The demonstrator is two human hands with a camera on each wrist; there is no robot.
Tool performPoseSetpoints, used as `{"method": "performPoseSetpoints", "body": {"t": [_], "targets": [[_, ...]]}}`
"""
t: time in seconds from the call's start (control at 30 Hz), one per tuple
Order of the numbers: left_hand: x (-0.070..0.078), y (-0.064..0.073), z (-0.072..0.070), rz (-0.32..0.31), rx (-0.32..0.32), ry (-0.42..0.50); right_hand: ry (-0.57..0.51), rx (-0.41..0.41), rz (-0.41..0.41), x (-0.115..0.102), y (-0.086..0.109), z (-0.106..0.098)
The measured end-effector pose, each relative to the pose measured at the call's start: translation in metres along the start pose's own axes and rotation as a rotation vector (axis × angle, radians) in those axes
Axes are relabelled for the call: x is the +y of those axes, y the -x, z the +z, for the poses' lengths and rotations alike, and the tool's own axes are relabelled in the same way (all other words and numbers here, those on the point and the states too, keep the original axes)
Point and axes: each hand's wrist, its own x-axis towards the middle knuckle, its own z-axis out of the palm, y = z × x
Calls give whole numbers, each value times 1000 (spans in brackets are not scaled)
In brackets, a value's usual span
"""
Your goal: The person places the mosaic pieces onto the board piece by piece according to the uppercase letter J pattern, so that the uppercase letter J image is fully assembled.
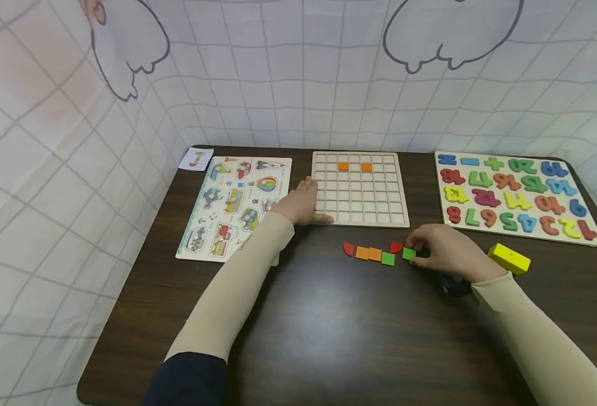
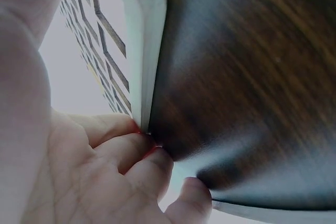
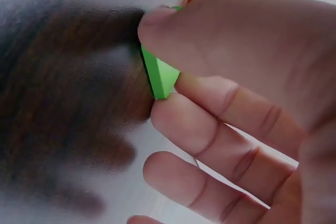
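Note:
My left hand (image 1: 301,204) rests at the left edge of a wooden grid board (image 1: 359,199), its thumb along the front edge near the corner. Two orange squares (image 1: 343,166) sit in cells of the board's second row. On the table, the thumb and fingers of my right hand (image 1: 447,251) pinch a green square tile (image 3: 161,74), partly hidden by the thumb in the right wrist view. To its left lie another green square (image 1: 388,259), two orange squares (image 1: 368,254) and two red quarter-round tiles (image 1: 348,248).
A picture puzzle board (image 1: 237,211) lies left, partly under my left forearm, with a small card (image 1: 196,159) by its far corner. At right lies a number puzzle board (image 1: 516,197), a yellow block (image 1: 509,259) before it. A dark object (image 1: 454,286) shows beneath my right wrist.

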Motion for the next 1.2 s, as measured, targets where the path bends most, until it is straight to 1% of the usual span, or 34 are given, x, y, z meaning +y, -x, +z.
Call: {"method": "performPoseSetpoints", "body": {"t": [0.17,0.3,0.47,0.57,0.7,0.9,1.0,1.2], "targets": [[-1,1,0,7,4,7,-23,25,-10,2,-8,-5],[-2,1,0,2,-1,12,-61,62,-27,6,-26,-10],[-3,0,-1,-5,-3,-2,-67,101,-34,11,-59,-15],[-2,1,-2,-9,1,-11,-74,124,-9,12,-82,-19],[1,1,-1,-19,3,-18,-116,141,31,11,-111,-25],[1,1,-2,-27,-2,1,-149,146,29,5,-153,-31],[2,1,-2,-30,-2,1,-162,138,44,2,-170,-31],[2,2,-1,-42,5,-15,-157,128,73,-2,-195,-32]]}}
